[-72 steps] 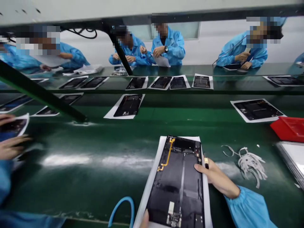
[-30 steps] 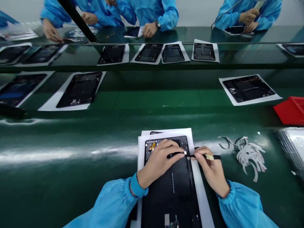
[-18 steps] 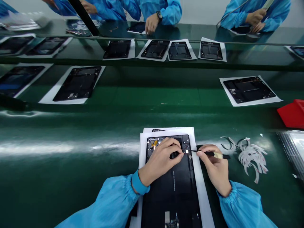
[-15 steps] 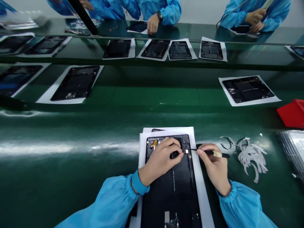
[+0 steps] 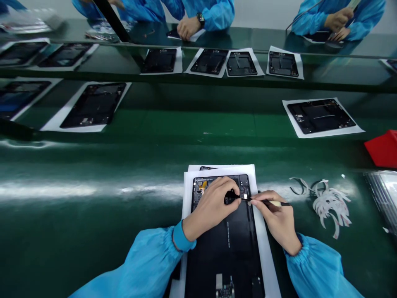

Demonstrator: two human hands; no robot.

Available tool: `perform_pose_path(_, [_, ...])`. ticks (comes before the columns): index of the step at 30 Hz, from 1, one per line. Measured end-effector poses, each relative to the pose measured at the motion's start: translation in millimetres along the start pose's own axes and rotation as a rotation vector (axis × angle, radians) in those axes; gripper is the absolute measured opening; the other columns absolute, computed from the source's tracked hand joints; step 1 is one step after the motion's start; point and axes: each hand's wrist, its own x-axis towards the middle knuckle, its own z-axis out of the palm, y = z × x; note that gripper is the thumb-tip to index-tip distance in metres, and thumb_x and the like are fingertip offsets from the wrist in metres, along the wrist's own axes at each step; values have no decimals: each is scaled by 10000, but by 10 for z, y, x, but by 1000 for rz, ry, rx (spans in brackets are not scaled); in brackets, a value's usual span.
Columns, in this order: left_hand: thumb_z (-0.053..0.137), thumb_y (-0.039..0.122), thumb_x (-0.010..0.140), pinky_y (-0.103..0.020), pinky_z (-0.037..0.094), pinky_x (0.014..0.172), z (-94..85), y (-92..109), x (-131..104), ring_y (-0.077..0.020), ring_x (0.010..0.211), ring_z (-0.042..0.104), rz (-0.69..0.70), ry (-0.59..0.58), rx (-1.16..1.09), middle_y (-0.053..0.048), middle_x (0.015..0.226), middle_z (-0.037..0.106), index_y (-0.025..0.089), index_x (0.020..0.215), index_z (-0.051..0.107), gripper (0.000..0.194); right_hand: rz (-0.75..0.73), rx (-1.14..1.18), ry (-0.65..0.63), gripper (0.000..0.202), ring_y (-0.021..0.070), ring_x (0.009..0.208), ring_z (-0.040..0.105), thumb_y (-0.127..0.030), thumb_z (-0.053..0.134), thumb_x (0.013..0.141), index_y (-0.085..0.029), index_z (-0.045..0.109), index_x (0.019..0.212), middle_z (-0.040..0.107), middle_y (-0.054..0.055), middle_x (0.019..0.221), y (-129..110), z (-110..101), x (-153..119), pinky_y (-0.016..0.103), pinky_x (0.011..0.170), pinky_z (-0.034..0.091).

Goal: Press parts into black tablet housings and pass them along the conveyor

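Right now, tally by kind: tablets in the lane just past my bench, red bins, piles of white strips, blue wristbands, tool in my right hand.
Tablets: 3 (one cut off by the left edge)
Red bin: 1 (partly out of view)
Strip pile: 1
Blue wristband: 1
Slim tool, in the right hand: 1
Total: 7

Electronics assembly workshop, green benches (image 5: 93,165), opened tablets (image 5: 321,116), workers' blue smocks (image 5: 214,12)

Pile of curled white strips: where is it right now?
In the head view, the pile of curled white strips lies on the green table, to the right of the right hand and nearer than the red bin.
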Motion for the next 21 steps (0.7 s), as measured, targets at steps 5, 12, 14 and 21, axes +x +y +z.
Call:
perform_pose_path(5, [631,105,795,-351,447,815,-3,-10,-1,-203,917,564,-11,-11,-18,-11,927,608,205,826,563,126,-46,-13,-32,118,210,763,679,-319,710,814,-222,683,753,712,34,777,13,3,5,334,706,558])
perform_pose_path(12, [640,106,805,-362,445,856,-6,-12,-2,-210,964,562,-25,-24,-25,-13,970,606,211,845,572,132,-50,9,-75,89,193,784,665,-284,689,839,-223,672,777,692,27,799,24,-73,1,302,693,537])
perform_pose_path(14, [644,103,800,-357,449,854,-20,1,0,-211,970,564,-30,-25,-26,-10,970,609,213,847,576,137,-22,13,-70,101,193,785,662,-297,692,835,-217,671,778,684,29,798,34,-95,0,295,675,537])
perform_pose_path(21, [662,91,781,-378,452,869,33,-1,31,-217,963,570,-61,-32,-30,-6,969,618,215,856,587,163,-28,-18,-23,96,189,754,657,-275,719,812,-206,672,765,682,26,773,99,-123,-13,296,651,539])
